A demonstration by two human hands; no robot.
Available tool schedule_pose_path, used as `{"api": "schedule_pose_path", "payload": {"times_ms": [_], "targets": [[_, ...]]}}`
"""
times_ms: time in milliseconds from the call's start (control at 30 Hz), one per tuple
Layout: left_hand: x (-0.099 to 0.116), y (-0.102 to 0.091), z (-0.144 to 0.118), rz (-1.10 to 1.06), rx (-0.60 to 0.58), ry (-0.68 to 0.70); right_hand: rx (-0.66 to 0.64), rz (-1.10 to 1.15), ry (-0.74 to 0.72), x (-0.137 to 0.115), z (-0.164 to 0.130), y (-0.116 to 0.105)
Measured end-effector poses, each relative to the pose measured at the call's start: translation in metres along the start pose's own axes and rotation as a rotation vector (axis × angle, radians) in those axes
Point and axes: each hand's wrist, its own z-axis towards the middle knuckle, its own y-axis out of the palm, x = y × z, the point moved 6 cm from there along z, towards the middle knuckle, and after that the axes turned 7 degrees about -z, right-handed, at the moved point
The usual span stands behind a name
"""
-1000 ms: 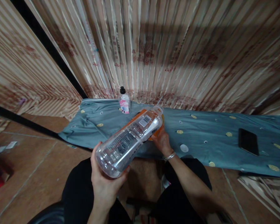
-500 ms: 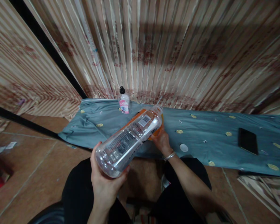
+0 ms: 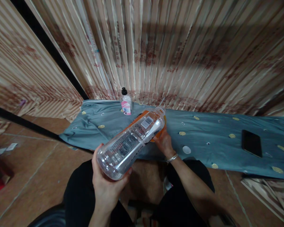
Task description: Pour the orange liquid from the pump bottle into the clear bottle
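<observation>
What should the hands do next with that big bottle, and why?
Probably tip the clear bottle a bit steeper. The left hand holds its base; its open mouth points down at the orange container, which the right hand steadies. The bottle looks nearly drained.

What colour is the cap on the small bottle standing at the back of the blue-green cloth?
Black, seen in the head view: the small bottle has a black cap above a pink label.
</observation>
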Motion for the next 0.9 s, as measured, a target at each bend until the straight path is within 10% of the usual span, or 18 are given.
{"api": "schedule_pose_path", "payload": {"times_ms": [900], "targets": [[-0.0046,-0.0016,-0.0004,0.011,-0.021,-0.018,0.011,-0.009,-0.023,-0.0007,0.0006,0.0]]}}
